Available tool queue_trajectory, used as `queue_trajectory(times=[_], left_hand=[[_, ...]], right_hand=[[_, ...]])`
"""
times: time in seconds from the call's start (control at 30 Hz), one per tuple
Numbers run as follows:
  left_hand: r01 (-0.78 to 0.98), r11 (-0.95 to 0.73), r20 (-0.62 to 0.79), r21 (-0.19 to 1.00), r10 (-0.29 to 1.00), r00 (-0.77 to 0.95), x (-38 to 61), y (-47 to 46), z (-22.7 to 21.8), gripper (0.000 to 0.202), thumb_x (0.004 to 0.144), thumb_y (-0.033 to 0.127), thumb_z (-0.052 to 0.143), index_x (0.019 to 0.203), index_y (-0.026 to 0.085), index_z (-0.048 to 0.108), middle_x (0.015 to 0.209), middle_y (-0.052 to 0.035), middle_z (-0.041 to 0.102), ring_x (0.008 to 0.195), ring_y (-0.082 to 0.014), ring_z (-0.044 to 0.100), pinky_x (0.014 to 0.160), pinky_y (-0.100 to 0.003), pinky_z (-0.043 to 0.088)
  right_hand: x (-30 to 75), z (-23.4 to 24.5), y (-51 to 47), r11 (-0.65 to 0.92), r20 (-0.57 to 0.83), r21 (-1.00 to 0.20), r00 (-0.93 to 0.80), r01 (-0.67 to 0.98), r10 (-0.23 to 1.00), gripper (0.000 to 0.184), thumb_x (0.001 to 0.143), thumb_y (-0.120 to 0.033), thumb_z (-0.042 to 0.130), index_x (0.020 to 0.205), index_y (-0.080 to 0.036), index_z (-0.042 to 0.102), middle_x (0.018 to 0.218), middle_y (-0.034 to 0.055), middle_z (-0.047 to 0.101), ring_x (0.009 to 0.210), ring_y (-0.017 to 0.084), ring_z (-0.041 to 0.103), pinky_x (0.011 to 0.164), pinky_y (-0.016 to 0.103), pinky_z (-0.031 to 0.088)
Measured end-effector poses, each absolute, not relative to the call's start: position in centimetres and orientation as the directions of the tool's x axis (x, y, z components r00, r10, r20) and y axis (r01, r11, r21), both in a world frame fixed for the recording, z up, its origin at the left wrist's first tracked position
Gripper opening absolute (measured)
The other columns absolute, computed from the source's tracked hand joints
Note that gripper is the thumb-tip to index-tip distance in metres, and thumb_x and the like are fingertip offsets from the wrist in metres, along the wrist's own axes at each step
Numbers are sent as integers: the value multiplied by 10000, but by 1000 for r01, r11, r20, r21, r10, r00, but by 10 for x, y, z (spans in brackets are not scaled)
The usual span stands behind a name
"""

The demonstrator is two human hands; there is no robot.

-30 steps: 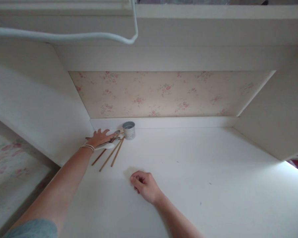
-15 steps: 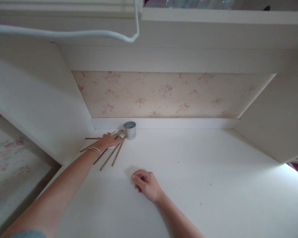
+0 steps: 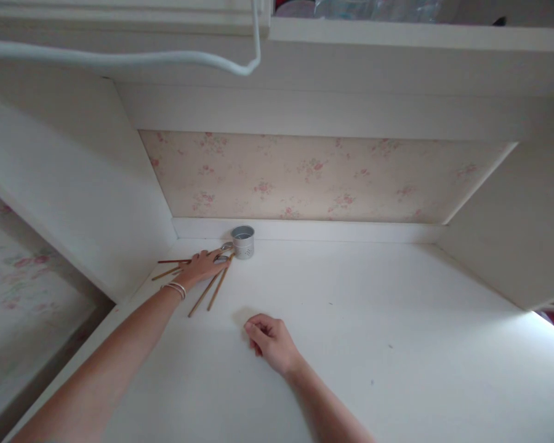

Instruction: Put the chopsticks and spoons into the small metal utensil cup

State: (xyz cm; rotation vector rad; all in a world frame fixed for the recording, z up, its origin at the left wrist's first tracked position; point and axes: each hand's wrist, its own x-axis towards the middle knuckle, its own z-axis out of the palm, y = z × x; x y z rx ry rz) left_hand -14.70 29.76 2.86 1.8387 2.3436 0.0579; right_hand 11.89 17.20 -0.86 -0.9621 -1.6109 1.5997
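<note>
My left hand (image 3: 202, 267) reaches to the far left of the white tabletop, fingers spread over a fan of utensils. Thin brown chopsticks (image 3: 205, 295) stick out below and to the left of it. Metal spoon heads (image 3: 221, 258) show by its fingertips. The palm hides the middle of the pile, so I cannot see what lies under it. Just right of the fingertips stands a grey metal cup (image 3: 244, 243) with small holes, upright and apparently empty. My right hand (image 3: 272, 341) rests on the tabletop nearer to me, loosely curled, with nothing visible in it.
The white tabletop (image 3: 332, 351) carries a few tiny dark specks. White panels (image 3: 503, 227) close it in at both sides, with a low back ledge (image 3: 346, 231) under floral wallpaper. Overhead are a shelf (image 3: 397, 34) and a white rod (image 3: 166, 59).
My left hand has shifted slightly over the pile, and a chopstick below its wrist no longer shows. My right hand and the cup have stayed put; the view has tilted a little.
</note>
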Motion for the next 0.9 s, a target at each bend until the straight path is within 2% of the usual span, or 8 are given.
queue_trajectory(times=[0.1, 0.3, 0.77, 0.9], left_hand=[[953, 274, -2, 130, 961, -276, -134, 281, 18, 770, 773, 767, 321, 1385, 317, 453, 1405, -155, 479, 1267, -444, 401, 964, -673, 294], [954, 271, 103, 127, 953, -284, -119, 245, 8, 662, 838, 676, 360, 1312, 240, 512, 1295, -173, 542, 1182, -390, 466, 934, -584, 363], [962, 247, 244, 118, 932, -269, -109, 123, 17, 461, 862, 549, 477, 1213, 277, 599, 1250, -130, 577, 1158, -358, 501, 912, -540, 432], [981, 156, 260, 115, 949, -181, -100, 94, 11, 435, 865, 550, 485, 1222, 323, 586, 1272, -99, 570, 1205, -332, 482, 934, -513, 424]], right_hand=[[119, -10, 171, -19, -52, -997, -509, 70, 859, 330, 895, -470, 532, 809, -164, 620, 552, -33, 541, 441, 78, 460, 437, 194, 339], [120, -11, 166, 22, -39, -993, -504, 114, 863, 339, 901, -474, 514, 786, -171, 615, 557, -35, 540, 460, 82, 469, 458, 200, 345], [120, -8, 161, 47, -42, -983, -471, 177, 881, 353, 891, -496, 517, 835, -172, 647, 575, -28, 545, 479, 93, 470, 480, 216, 359], [118, -10, 158, 15, -48, -989, -426, 144, 904, 338, 870, -491, 544, 821, -173, 647, 559, -34, 529, 473, 95, 458, 473, 218, 350]])
